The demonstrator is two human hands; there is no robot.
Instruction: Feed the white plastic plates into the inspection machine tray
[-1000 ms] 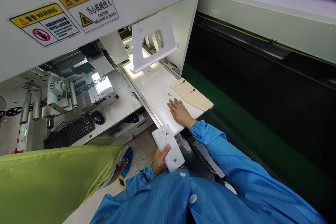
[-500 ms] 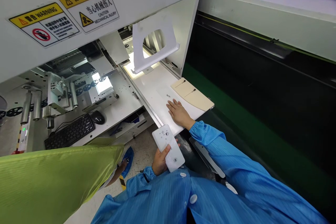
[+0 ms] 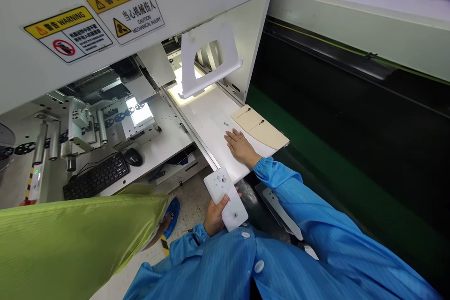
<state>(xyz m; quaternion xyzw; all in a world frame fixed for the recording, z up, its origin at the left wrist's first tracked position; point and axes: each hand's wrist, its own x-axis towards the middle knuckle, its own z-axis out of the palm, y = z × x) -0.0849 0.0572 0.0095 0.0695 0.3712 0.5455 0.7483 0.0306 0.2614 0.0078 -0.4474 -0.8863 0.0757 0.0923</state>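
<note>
My left hand grips a white flat panel with rounded corners and several small holes, the thumb on top and fingertips showing at its far edge. The panel is tilted near the front of my blue smock. On the long white work surface, my right hand lies flat with its fingers stretched out. Just beyond those fingertips sits a cluster of small dark bits, too small to name. A cream-coloured plate with two dark pins lies to the right of this hand.
A white bracket with a cut-out overhangs the lit far end. To the left are a keyboard, a mouse and machine rollers. A person in a yellow-green garment stands at left. Grey plates lie below my right sleeve.
The camera view has shifted slightly, so the machine appears a little further right. Both hands keep their places, the left with the panel, the right flat on the surface.
</note>
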